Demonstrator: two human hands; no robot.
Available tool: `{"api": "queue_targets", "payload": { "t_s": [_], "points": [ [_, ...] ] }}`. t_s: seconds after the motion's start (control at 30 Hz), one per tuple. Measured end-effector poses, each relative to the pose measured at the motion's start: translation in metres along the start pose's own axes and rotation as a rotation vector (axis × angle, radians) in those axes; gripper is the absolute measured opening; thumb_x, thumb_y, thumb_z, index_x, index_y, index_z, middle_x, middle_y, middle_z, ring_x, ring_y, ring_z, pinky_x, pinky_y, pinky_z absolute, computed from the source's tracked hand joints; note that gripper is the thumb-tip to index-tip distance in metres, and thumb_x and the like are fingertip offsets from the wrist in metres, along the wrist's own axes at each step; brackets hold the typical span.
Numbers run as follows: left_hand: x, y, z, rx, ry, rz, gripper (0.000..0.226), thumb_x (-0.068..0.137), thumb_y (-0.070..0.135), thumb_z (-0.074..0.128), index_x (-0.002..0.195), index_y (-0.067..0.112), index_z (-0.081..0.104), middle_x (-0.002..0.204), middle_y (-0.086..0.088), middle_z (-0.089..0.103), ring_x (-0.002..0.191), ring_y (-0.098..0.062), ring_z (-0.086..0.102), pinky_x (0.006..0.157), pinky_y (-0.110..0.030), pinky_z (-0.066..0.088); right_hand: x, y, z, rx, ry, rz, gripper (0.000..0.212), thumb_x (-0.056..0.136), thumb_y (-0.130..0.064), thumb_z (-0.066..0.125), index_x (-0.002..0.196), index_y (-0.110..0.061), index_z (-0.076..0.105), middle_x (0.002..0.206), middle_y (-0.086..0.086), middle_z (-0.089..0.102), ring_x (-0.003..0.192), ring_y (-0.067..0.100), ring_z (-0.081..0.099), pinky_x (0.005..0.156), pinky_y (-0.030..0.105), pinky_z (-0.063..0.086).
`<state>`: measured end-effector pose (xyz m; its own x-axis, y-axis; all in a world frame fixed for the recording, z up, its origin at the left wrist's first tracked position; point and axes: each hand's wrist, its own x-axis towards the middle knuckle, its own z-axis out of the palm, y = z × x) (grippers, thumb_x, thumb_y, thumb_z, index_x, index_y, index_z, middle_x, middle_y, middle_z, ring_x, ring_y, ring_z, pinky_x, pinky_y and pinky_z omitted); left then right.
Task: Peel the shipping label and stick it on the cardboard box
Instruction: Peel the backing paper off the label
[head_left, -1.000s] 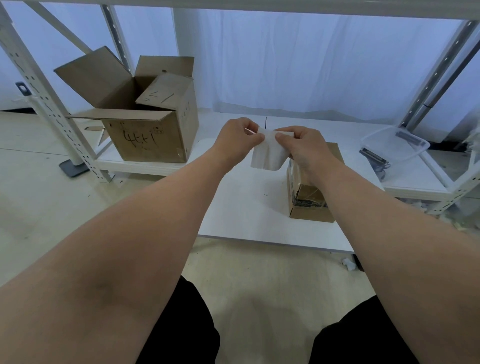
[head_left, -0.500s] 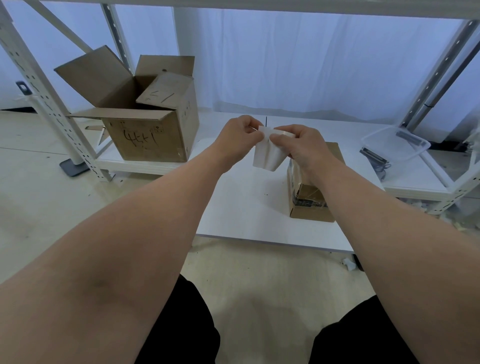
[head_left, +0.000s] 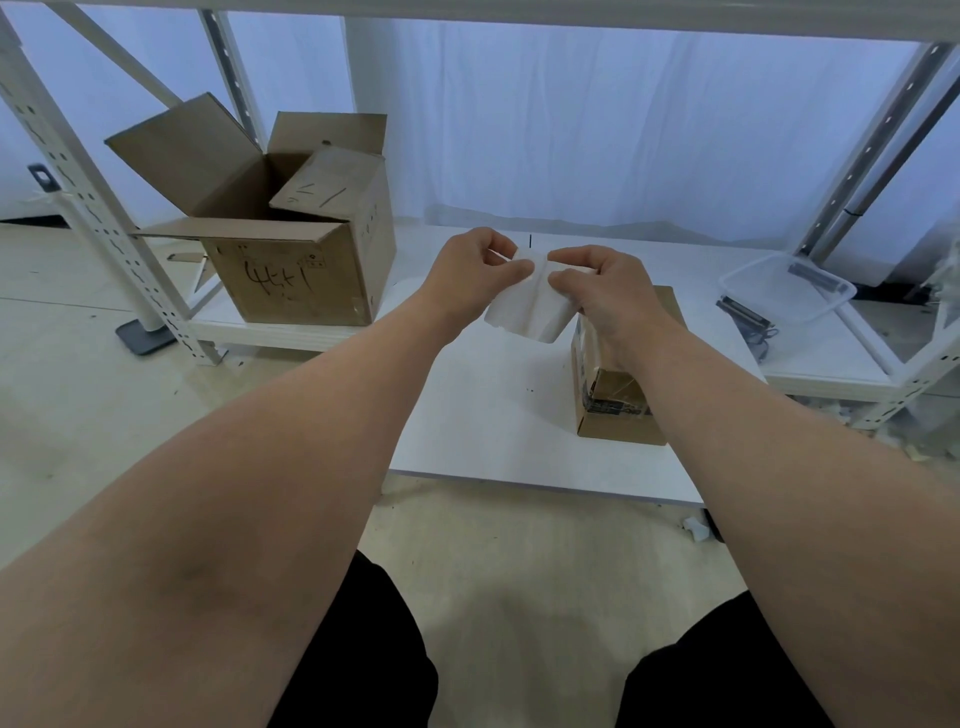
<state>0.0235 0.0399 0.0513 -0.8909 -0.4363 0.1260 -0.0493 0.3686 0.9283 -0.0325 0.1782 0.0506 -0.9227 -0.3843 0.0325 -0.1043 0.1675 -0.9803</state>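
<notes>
While the shipping label (head_left: 530, 312) hangs between both hands, step in hand: peeling, judged from the grip; nothing is stuck on the box yet.
Left hand (head_left: 475, 270): fingers curled, thumb and fingertips pinching the sheet's upper left edge.
Right hand (head_left: 602, 291): curled the same way, pinching the upper right edge, close beside the left hand.
Shipping label: a white sheet held in the air, buckled along a fold between the two pinches, its lower part drooping below the knuckles. Whether the face has begun to part from its backing cannot be told.
Cardboard box (head_left: 618, 410): small and closed, directly below the right hand and wrist, which hide part of its top; it sits on the white table (head_left: 493, 415) and looks apart from the label.
Next move calls for: one hand to keep hold of the backing while the other draws the sticky face away at a low angle, then both hands to bring it down onto the box beneath the right wrist.
Risk: the buckle could let the glue side fold onto itself.
Off to the sides: a large open carton (head_left: 291, 270) well out beyond the left hand; a clear plastic tray (head_left: 784, 291) out past the right.
</notes>
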Motion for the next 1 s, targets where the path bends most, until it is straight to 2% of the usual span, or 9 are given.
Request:
{"api": "queue_targets", "payload": {
  "t_s": [0.23, 0.43, 0.6, 0.67, 0.73, 0.8, 0.9, 1.0],
  "points": [
    [0.0006, -0.0005, -0.0002, -0.089, 0.007, -0.031, 0.012, 0.087, 0.022, 0.065, 0.08, 0.018, 0.057, 0.079, 0.005, 0.057, 0.069, -0.009, 0.053, 0.057, -0.017, 0.042, 0.003, 0.0025, 0.0, 0.026, 0.02, 0.004, 0.03, 0.084, -0.014, 0.067, 0.113, -0.016, 0.063, 0.116, 0.006, 0.059, 0.107, 0.021, 0.059, 0.097, 0.035, 0.05],
    [0.0043, -0.0016, -0.0008, -0.079, 0.074, -0.07, 0.013, 0.092, 0.026, 0.057, 0.089, 0.014, 0.056, 0.08, 0.003, 0.056, 0.071, -0.016, 0.054, 0.056, -0.022, 0.042, 0.0029, 0.0035, -0.0003, 0.104, -0.024, 0.038, 0.043, 0.082, -0.022, 0.072, 0.121, -0.012, 0.057, 0.111, 0.005, 0.063, 0.102, 0.02, 0.062, 0.09, 0.03, 0.052],
    [0.0064, -0.0028, 0.0, -0.03, 0.158, -0.088, 0.017, 0.095, 0.029, 0.051, 0.096, 0.013, 0.05, 0.096, -0.007, 0.058, 0.074, -0.019, 0.054, 0.048, -0.021, 0.041, 0.0015, 0.0026, 0.0, 0.131, -0.111, 0.05, 0.04, 0.081, -0.019, 0.073, 0.116, -0.013, 0.057, 0.101, 0.001, 0.066, 0.091, 0.017, 0.065, 0.089, 0.03, 0.054],
    [0.0062, -0.0026, -0.0001, -0.067, 0.162, -0.093, 0.017, 0.096, 0.028, 0.05, 0.097, 0.012, 0.048, 0.099, -0.008, 0.056, 0.072, -0.016, 0.054, 0.04, -0.016, 0.041, 0.0007, 0.0019, 0.0011, 0.128, -0.13, 0.041, 0.036, 0.082, -0.012, 0.071, 0.115, -0.014, 0.057, 0.095, -0.001, 0.066, 0.086, 0.014, 0.064, 0.085, 0.027, 0.054],
    [0.0056, -0.0027, 0.0, -0.093, 0.154, -0.084, 0.017, 0.094, 0.029, 0.053, 0.096, 0.013, 0.048, 0.099, -0.009, 0.056, 0.071, -0.015, 0.054, 0.038, -0.013, 0.04, 0.0009, 0.0012, 0.0022, 0.146, -0.122, 0.028, 0.038, 0.083, -0.005, 0.067, 0.119, -0.01, 0.056, 0.094, -0.001, 0.065, 0.086, 0.014, 0.064, 0.08, 0.024, 0.055],
    [0.0054, -0.0031, -0.0005, -0.098, 0.123, -0.075, 0.018, 0.09, 0.032, 0.059, 0.091, 0.017, 0.05, 0.093, -0.009, 0.059, 0.071, -0.018, 0.055, 0.047, -0.019, 0.041, 0.0019, 0.0008, 0.0026, 0.153, -0.098, 0.019, 0.034, 0.084, -0.002, 0.064, 0.117, -0.008, 0.057, 0.092, 0.0, 0.065, 0.086, 0.016, 0.064, 0.078, 0.024, 0.056],
    [0.0044, -0.002, -0.0006, -0.15, 0.02, -0.069, 0.019, 0.084, 0.027, 0.07, 0.087, 0.02, 0.052, 0.091, -0.009, 0.061, 0.08, -0.026, 0.062, 0.07, -0.038, 0.052, 0.0034, 0.0009, 0.0024, 0.158, -0.061, 0.026, 0.025, 0.085, -0.003, 0.06, 0.109, -0.011, 0.058, 0.091, 0.001, 0.065, 0.084, 0.017, 0.065, 0.079, 0.029, 0.056],
    [0.0043, -0.0032, 0.0018, -0.146, -0.033, -0.022, 0.02, 0.084, 0.02, 0.07, 0.097, 0.013, 0.057, 0.097, -0.005, 0.062, 0.094, -0.026, 0.064, 0.085, -0.039, 0.054, 0.0054, 0.0021, 0.0023, 0.177, -0.048, 0.027, 0.021, 0.085, -0.006, 0.059, 0.105, -0.012, 0.057, 0.094, 0.001, 0.064, 0.087, 0.017, 0.064, 0.082, 0.032, 0.056]
  ]
}}
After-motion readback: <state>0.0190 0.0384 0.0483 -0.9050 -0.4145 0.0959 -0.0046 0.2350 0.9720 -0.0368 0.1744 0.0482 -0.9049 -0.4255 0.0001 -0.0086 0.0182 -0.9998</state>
